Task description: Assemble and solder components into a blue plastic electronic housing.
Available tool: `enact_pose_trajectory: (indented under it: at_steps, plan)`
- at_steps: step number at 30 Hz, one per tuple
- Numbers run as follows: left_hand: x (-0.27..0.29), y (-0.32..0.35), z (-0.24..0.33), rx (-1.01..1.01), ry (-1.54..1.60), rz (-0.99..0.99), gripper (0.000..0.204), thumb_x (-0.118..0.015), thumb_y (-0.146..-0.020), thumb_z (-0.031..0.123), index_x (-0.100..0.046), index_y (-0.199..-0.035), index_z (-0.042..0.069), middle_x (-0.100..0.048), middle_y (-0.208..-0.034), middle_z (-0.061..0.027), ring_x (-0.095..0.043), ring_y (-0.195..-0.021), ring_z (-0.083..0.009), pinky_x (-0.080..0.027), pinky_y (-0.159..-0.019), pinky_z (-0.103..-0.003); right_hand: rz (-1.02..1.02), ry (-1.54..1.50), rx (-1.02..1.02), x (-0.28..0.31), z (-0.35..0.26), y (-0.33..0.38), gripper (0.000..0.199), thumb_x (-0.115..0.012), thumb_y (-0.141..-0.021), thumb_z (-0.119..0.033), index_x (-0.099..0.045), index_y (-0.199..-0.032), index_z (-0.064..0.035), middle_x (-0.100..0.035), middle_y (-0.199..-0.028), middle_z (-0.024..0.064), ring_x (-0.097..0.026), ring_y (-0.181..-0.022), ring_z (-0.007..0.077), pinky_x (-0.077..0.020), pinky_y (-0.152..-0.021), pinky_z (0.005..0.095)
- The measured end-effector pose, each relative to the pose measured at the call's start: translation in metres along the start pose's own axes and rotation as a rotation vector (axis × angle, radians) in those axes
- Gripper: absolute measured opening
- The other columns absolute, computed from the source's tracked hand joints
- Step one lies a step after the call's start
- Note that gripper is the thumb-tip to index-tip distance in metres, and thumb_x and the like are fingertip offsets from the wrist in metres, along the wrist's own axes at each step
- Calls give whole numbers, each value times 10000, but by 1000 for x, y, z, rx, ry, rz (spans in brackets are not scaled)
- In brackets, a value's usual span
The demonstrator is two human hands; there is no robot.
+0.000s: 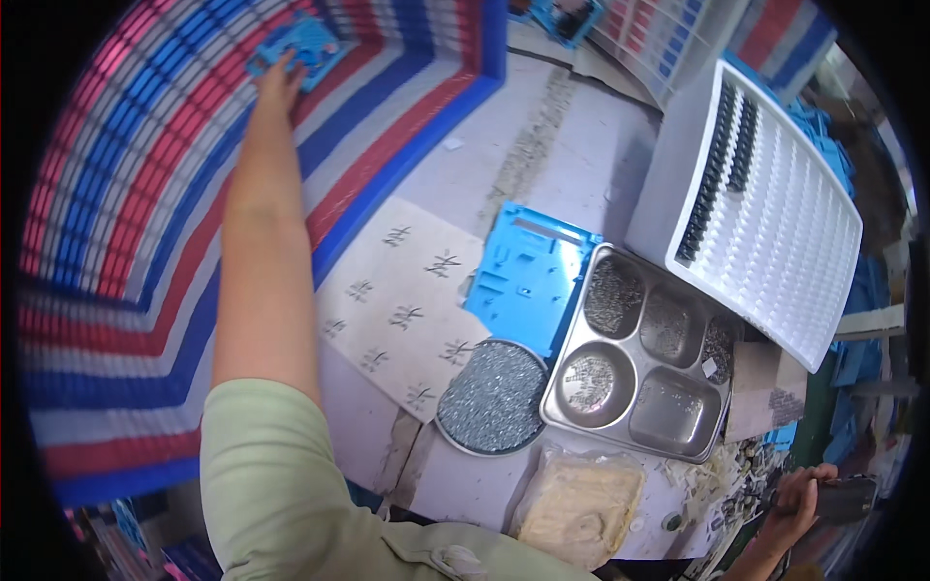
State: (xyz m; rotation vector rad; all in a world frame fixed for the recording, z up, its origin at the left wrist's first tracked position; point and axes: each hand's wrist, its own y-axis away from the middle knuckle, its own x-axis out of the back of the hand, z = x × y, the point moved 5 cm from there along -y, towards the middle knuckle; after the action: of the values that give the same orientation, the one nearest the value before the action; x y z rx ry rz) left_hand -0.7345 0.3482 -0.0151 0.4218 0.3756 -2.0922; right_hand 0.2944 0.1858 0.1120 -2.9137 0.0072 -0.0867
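Observation:
My left arm stretches up to the far left, where my left hand has its fingers on a blue plastic part. That part is inside a large basket with red, white and blue striped lining. The fingertips are small and slightly blurred. At the lower right edge, my right hand is wrapped around a dark, blocky tool whose kind I cannot make out. On the table between my arms lies a flat blue plastic housing, with moulded ribs and a long slot.
A round dish of small silver pieces adjoins a steel compartment tray holding small metal parts. Cardboard with handwritten marks lies left. Behind leans a white ridged tray with black pieces. Nearby are a bagged yellowish block and scraps.

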Motion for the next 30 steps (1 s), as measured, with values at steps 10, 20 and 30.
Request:
enact_pose_trajectory:
  at_steps: [10, 20, 30]
  plan:
    - [-58, 104, 8, -355, -806, 44, 242, -720, -919, 108, -625, -1102, -18, -714, -1064, -147, -754, -827, -259, -615, -728, -384, -67, -5, 52, 3, -10, -1, 374, -626, -970, -151, -482, -1288, -15, -504, -796, 17, -486, -680, 101, -401, -669, 278]
    - [-84, 502, 146, -904, -936, -585, 239, -768, -779, 17, -696, -1006, 31, -639, -893, -124, -654, -707, -279, -524, -621, -364, -157, 262, 432, -136, -14, 102, 875, -768, -868, -354, -364, -1542, 31, -481, -1487, 219, -508, -1340, 333, -413, -1121, 473]
    - [-108, 798, 193, -494, -655, -1042, 374, -779, -755, -46, -669, -1109, 1, -707, -981, -168, -737, -871, -289, -589, -641, -347, -431, -570, -439, -201, 54, 180, 427, -569, -1061, -349, -582, -1301, 4, -623, -1176, 45, -566, -1056, 130, -477, -900, 323]
